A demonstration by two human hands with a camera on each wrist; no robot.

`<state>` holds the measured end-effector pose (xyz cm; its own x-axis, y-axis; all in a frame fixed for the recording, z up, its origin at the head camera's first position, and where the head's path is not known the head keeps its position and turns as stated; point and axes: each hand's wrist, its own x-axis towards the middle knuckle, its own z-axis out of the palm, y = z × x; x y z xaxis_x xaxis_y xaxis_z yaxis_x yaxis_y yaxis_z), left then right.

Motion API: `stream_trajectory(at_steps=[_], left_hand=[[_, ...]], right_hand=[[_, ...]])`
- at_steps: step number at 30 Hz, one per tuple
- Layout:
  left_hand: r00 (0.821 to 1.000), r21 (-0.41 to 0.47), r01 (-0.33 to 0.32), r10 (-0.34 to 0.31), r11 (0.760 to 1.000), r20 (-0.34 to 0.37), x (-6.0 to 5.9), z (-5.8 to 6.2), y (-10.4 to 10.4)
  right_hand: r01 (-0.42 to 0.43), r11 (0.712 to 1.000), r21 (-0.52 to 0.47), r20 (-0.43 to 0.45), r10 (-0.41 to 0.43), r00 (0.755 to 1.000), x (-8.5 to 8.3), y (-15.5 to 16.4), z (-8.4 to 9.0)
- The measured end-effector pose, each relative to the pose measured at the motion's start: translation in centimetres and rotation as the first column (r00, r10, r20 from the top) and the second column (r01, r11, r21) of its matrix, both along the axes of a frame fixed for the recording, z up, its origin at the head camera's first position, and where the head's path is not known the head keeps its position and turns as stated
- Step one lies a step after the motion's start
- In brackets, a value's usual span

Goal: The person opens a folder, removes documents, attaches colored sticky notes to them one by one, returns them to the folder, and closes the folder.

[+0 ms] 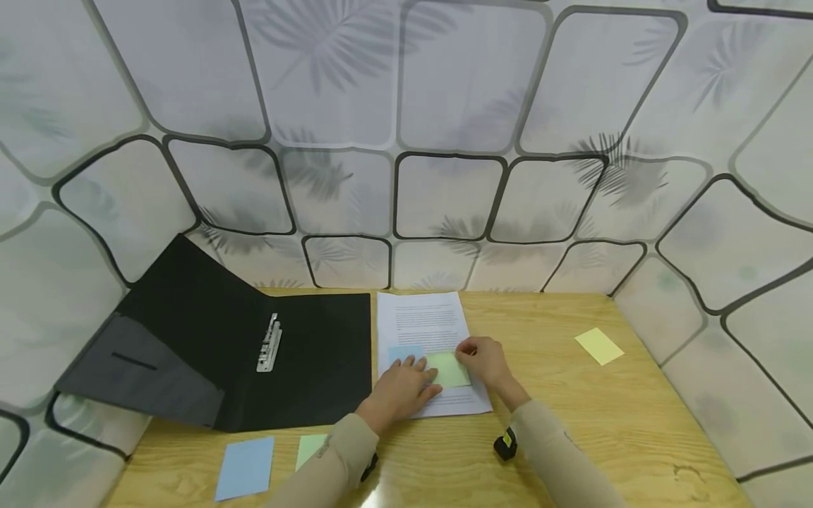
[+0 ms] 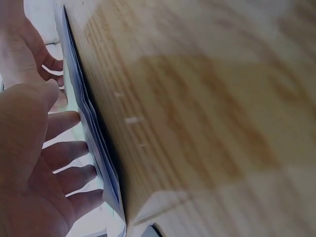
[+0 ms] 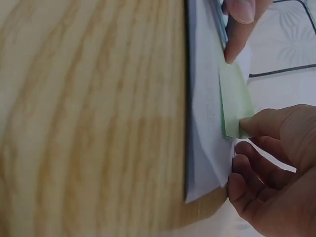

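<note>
A stack of printed paper (image 1: 422, 321) lies on the wooden table (image 1: 571, 409), with a blue sticky note (image 1: 401, 352) and a green sticky note (image 1: 449, 369) on it. My left hand (image 1: 403, 388) lies flat on the paper, its straight fingers pressing the left end of the green note. My right hand (image 1: 485, 360) pinches that note's upper right corner. The right wrist view shows the thumb of the right hand (image 3: 276, 163) on the end of the green note (image 3: 234, 98). In the left wrist view, the left hand (image 2: 34, 163) is spread beside the paper's edge (image 2: 94, 133).
An open black folder (image 1: 254, 353) with a metal clip lies left of the paper, its cover leaning on the wall. A yellow note (image 1: 598, 346) sits at the right. A blue note (image 1: 245, 467) and a green note (image 1: 310, 448) lie near the front edge. Patterned walls enclose the table.
</note>
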<state>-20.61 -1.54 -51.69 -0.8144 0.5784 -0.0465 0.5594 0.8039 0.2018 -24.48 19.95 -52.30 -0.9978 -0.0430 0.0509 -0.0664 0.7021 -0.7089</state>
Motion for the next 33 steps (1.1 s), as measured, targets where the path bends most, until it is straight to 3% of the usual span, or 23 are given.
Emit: stream_trajectory(at_steps=[5, 8, 10, 13, 16, 20, 27, 33], left_hand=[[0.999, -0.030, 0.012, -0.013, 0.999, -0.034, 0.0, -0.1, 0.0], [0.999, -0.040, 0.018, -0.020, 0.999, -0.038, 0.0, -0.1, 0.0], [0.999, -0.041, 0.021, -0.022, 0.999, -0.033, 0.0, -0.1, 0.0], [0.999, -0.049, 0.027, -0.028, 0.998, -0.031, 0.0, -0.1, 0.0], [0.998, -0.062, 0.032, -0.035, 0.998, -0.049, 0.0, -0.2, 0.1], [0.997, -0.088, 0.036, -0.042, 0.995, -0.064, -0.1, -0.2, 0.1], [0.998, -0.114, 0.032, -0.039, 0.993, -0.058, -0.3, 0.2, 0.1], [1.000, -0.082, 0.027, -0.028, 0.996, -0.010, -0.5, 0.3, 0.0]], right_hand=[[0.004, 0.987, 0.160, -0.081, 0.009, 0.997, 0.2, -0.5, -0.3], [-0.040, 0.961, 0.273, -0.142, 0.081, 0.986, 0.6, -1.1, -0.1], [-0.109, 0.933, 0.343, -0.185, 0.180, 0.966, 0.9, -1.5, 0.0], [-0.224, 0.867, 0.445, -0.229, 0.351, 0.908, 1.2, -1.9, 0.2], [-0.285, 0.805, 0.520, -0.219, 0.448, 0.867, 1.5, -2.0, 0.1], [-0.319, 0.773, 0.549, -0.144, 0.464, 0.874, 1.6, -1.7, -0.2], [-0.319, 0.765, 0.560, -0.056, 0.420, 0.906, 1.4, 0.0, -0.3], [-0.326, 0.741, 0.587, -0.010, 0.410, 0.912, 1.4, 1.9, -0.1]])
